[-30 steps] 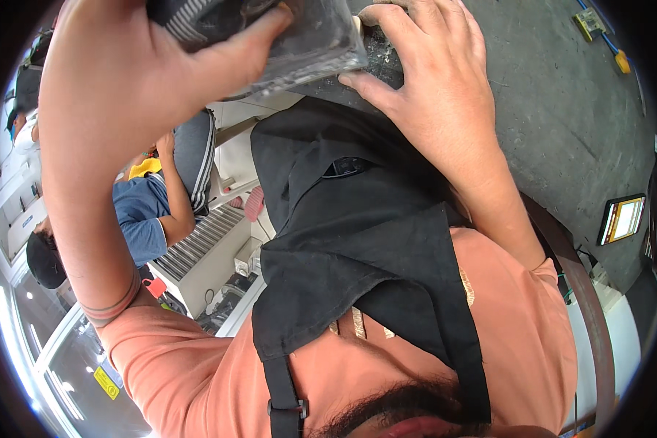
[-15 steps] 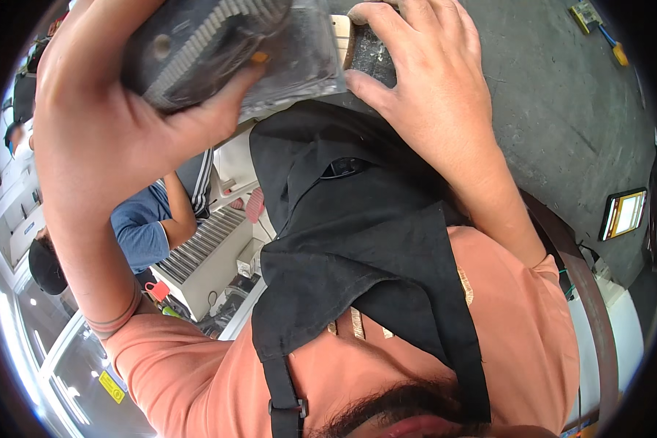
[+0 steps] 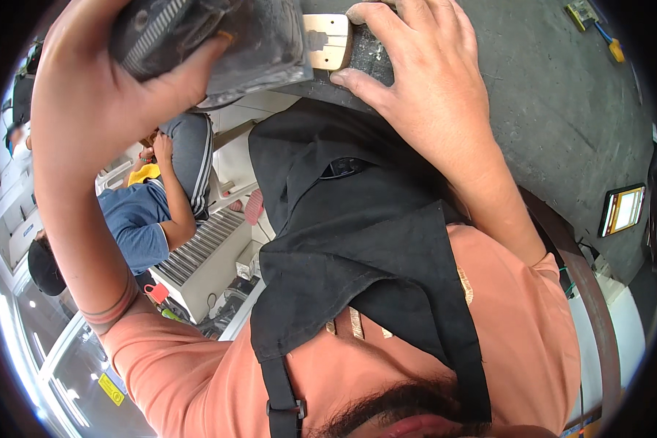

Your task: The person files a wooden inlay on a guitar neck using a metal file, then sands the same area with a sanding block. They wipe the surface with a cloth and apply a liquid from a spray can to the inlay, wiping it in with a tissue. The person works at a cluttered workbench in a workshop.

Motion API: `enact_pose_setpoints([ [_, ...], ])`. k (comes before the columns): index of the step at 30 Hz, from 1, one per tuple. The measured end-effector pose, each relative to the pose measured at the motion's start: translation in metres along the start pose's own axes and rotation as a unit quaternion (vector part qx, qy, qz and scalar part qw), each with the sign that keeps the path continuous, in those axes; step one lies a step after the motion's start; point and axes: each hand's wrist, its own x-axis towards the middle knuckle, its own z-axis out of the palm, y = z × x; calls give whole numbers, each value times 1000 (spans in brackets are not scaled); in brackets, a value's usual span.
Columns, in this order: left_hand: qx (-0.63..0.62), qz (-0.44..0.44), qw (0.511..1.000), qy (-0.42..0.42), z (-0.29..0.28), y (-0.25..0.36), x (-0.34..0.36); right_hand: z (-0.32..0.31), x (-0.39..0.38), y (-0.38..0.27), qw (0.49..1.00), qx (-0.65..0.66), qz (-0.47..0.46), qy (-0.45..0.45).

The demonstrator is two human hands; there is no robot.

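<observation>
Pale wood makes up the small block (image 3: pixel 337 45), which lies on the dark table (image 3: pixel 547 109) between the two hands, its left part hidden by the black power tool (image 3: pixel 266 47). Two small dark holes and a grey patch mark the block's visible face. Its full length is covered, so I cannot tell which way its long axis runs; the free end faces right. Directly right of the block, the right hand (image 3: pixel 439 84) is the nearer one: half open, thumb and forefinger curved about that end, forefinger at the far corner, thumb just beside the near corner. Whether they press on it I cannot tell. Left of the block, the left hand (image 3: pixel 142 95) grips the tool, its thumb along the near side, its other fingers out of sight. Nearer the body than the block hangs a black apron (image 3: pixel 343 226). Well to the block's right is a lit phone (image 3: pixel 622 210); well to its left, a co-worker (image 3: pixel 139 226) in a blue shirt.
</observation>
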Motion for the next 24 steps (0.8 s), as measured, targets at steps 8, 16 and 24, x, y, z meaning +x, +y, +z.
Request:
enact_pose_setpoints([
  [8,1,-2,1000,-7,-4,-4,-1,-1,3,0,995,81,42,-30],
  [16,-3,4,1000,-14,-6,-9,9,3,3,2,999,27,8,-22],
  [24,-7,-4,1000,-27,-11,-10,3,0,5,1,995,84,34,-48],
])
